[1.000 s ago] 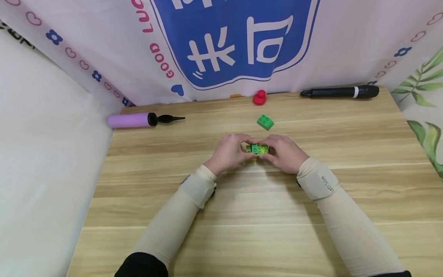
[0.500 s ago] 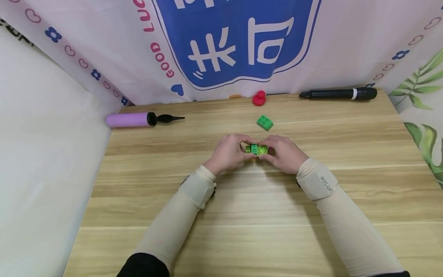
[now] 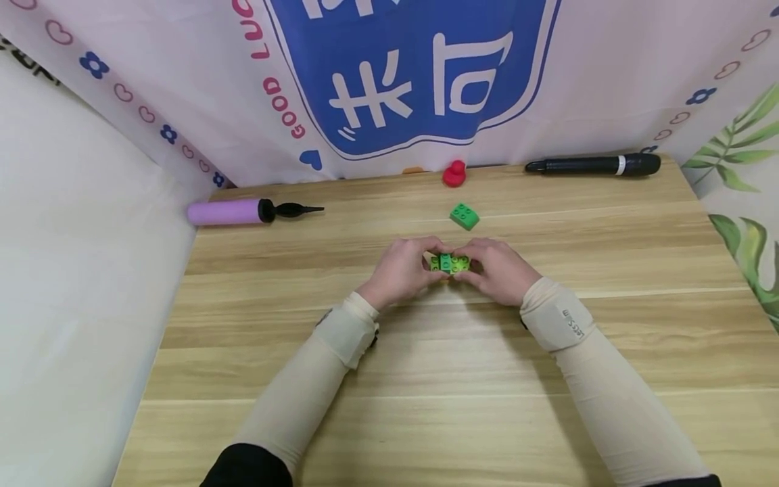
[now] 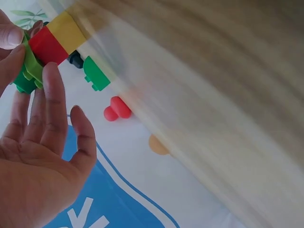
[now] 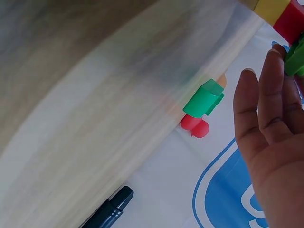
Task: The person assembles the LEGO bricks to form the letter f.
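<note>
Between my two hands stands a small stack of toy building bricks. A green brick [image 3: 446, 262] sits on top of a lime green brick [image 3: 461, 263]. Below these, the left wrist view shows a red brick [image 4: 47, 46] and a yellow brick [image 4: 66, 32], the yellow one lowest, by the tabletop. My left hand [image 3: 402, 270] pinches the stack's left side between thumb and fingers. From the right side, my right hand [image 3: 502, 270] pinches it the same way. The fingers partly hide the upper bricks; the right wrist view cuts off most of the stack.
Behind the stack lies a loose green brick [image 3: 465, 216] with a sloped side. Farther back is a red knobbed piece [image 3: 454, 174]. A purple hand pump [image 3: 231, 212] lies back left and a black marker-like object [image 3: 593, 165] back right. A printed cloth [image 3: 389, 155] hangs along the table's rear edge.
</note>
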The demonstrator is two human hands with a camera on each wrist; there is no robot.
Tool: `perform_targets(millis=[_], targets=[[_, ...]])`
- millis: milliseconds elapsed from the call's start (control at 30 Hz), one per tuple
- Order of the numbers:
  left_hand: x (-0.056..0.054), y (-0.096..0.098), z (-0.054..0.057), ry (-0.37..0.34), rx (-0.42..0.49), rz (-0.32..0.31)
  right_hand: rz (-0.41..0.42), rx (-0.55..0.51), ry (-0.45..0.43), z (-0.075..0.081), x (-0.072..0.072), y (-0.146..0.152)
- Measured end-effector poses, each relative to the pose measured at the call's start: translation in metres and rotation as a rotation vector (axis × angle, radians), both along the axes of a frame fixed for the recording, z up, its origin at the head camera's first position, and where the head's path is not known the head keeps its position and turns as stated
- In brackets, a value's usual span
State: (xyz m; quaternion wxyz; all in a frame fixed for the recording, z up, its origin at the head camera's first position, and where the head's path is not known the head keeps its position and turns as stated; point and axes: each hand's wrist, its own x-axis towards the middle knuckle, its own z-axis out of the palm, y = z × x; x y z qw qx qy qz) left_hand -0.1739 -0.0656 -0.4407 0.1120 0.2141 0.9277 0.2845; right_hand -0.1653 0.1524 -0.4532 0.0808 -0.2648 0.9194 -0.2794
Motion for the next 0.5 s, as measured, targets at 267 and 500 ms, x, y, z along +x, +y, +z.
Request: perform_targets(millis=[267, 500], targets=[[-0.0027, -0.0071, -0.0028, -0.006, -0.059, 0.003, -0.002, 0.016, -0.018, -0.0010, -0.0018, -0.0017], [-0.0034, -0.0075, -0.0020, -0.011, -0.074, 0.028, -0.004, 0.012, -0.011, -0.0025, -0.0020, -0.0009]])
